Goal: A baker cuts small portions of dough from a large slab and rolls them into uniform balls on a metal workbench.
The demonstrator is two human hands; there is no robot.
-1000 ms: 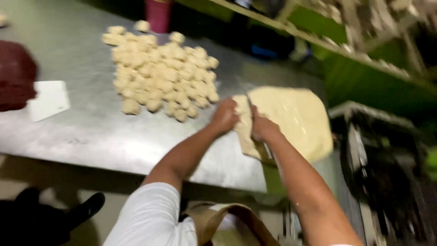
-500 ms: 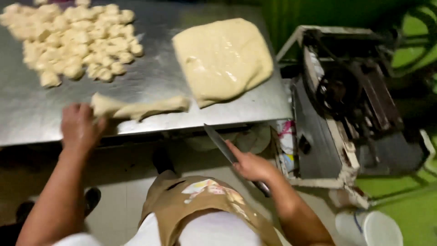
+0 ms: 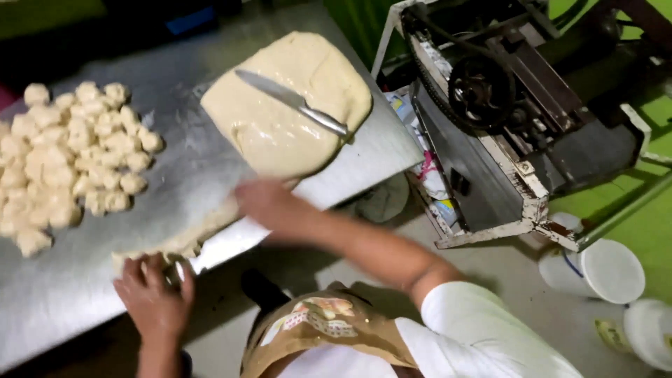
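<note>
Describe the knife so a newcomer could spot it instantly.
Start at the steel table and find the big flat slab of dough near its right edge. The knife lies on top of that slab, untouched by either hand: the only shiny metal blade among pale dough.

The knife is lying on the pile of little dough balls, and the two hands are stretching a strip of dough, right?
Not quite. In the head view the knife lies on the big slab of dough, not on the little dough balls. The left hand and right hand do hold the strip of dough.
</note>
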